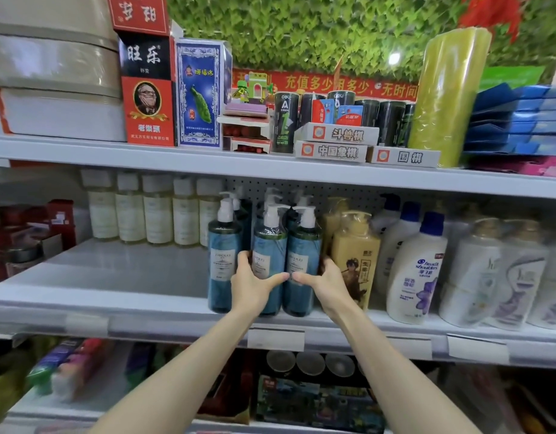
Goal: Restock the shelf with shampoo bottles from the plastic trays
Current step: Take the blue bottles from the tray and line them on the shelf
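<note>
Shop shelf (114,296), 9 o'clock side bare. Left hand (250,285), right hand (325,283) clamped around twin blue shampoo bottles (286,261), likely squaring them beside single bottle (223,261).

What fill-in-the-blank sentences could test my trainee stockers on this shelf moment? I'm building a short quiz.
1. The left hand and right hand together clasp two ____ pump bottles wrapped in plastic film.
2. Right of them stands a ____ bottle with a figure on its label.
3. The Head & Shoulders bottle has a ____ cap.
4. The middle shelf is bare on its ____ side.

Missing words: blue; yellow; blue; left
</note>
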Motion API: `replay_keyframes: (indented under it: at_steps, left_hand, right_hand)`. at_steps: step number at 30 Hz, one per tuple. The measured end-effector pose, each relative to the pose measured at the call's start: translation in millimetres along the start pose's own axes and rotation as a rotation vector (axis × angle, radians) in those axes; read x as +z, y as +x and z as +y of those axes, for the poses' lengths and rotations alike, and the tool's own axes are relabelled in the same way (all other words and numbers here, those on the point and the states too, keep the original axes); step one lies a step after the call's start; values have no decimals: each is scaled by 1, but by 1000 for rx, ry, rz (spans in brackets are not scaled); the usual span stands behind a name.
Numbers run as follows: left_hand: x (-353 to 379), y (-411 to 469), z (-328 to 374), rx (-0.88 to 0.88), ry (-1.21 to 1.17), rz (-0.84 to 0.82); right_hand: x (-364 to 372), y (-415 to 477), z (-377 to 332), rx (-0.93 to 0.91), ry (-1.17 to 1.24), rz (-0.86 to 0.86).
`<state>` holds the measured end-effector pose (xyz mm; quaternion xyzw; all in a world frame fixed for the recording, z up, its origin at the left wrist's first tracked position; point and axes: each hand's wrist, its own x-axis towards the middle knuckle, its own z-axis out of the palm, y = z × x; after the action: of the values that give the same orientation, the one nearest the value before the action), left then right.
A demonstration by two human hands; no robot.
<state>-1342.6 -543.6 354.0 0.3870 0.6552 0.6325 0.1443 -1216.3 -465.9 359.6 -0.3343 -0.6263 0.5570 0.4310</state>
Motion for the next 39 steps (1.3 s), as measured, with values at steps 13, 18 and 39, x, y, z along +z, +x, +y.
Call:
replay_keyframes:
  at_steps: [13,18,39]
  left_hand:
    - [-7,-12,-24,-9,4,-111]
    - [-11,-17,-32,-15,70,-130]
    - [-12,-24,-36,-4,159,-74]
  right_hand:
    - [9,-12,22,-13,-127,53]
    - [19,-26,33,-73,-186,220]
    - [28,-34,37,-101,-425,391]
